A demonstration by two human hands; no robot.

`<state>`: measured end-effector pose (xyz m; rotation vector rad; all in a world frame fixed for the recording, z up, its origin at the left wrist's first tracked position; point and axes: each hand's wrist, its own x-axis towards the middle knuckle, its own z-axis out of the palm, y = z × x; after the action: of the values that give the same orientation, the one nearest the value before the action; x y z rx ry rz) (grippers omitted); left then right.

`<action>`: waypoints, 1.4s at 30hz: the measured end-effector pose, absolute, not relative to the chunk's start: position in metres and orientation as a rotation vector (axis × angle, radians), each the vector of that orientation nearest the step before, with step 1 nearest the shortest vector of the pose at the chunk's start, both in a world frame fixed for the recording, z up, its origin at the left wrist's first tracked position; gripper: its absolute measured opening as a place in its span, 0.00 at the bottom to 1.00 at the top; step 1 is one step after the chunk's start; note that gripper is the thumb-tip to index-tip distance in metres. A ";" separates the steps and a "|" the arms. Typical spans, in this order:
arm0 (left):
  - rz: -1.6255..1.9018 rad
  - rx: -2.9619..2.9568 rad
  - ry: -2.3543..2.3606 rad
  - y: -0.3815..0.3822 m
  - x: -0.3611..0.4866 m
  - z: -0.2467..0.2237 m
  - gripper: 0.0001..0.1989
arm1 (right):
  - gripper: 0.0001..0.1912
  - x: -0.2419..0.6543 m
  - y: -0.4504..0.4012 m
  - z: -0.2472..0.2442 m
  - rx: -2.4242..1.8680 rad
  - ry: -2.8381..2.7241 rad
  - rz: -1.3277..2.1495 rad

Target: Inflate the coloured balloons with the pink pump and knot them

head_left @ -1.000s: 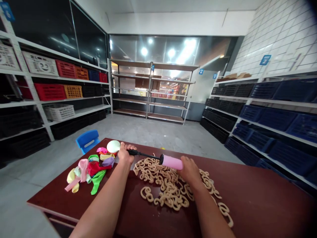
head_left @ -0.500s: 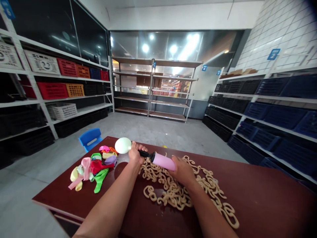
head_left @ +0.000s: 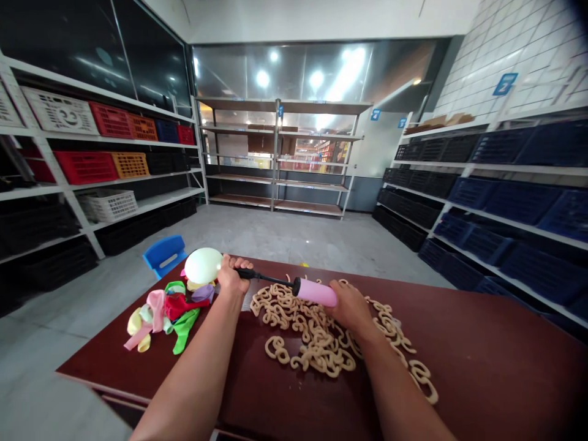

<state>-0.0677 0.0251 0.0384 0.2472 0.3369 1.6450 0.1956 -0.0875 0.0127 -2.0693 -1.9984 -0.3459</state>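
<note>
A pink and black hand pump (head_left: 316, 292) spans the space between my hands, its thin black rod drawn out of the pink barrel. My left hand (head_left: 234, 275) is closed around the black end, where a pale, partly inflated balloon (head_left: 203, 266) sits. The barrel's far end is gripped by my right hand (head_left: 351, 306). Beneath the pump, many curled beige pieces (head_left: 321, 355) lie spread over the dark red table (head_left: 482, 367). Left of my left forearm rests a pile of limp balloons (head_left: 174, 306) in pink, red, green, purple and yellow.
A blue chair (head_left: 164, 256) stands beyond the table's left corner. Shelves with crates (head_left: 87, 166) line the left side, and dark blue and black crates (head_left: 526, 205) fill shelves on the right. A metal rack (head_left: 275, 159) stands at the back.
My left hand has moved left, away from the barrel, and the black rod now shows between them. The pale balloon is larger. The whole view has shifted slightly.
</note>
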 end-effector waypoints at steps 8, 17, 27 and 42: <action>1.538 0.340 0.326 0.003 -0.029 0.040 0.24 | 0.15 0.159 -0.085 0.008 -1.909 -2.028 -0.380; 1.612 0.283 0.358 0.017 -0.057 0.048 0.20 | 0.15 0.184 -0.084 0.015 -1.976 -1.971 -0.394; 1.653 0.257 0.335 0.023 -0.069 0.044 0.20 | 0.15 0.199 -0.086 0.010 -2.079 -1.929 -0.387; 1.530 0.335 0.331 0.006 -0.036 0.041 0.21 | 0.14 0.171 -0.085 0.010 -1.917 -2.005 -0.372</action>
<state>-0.0356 0.0059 0.0413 0.3355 0.3309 1.5304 0.1709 -0.0853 0.0105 -1.9172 -2.0047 -0.3719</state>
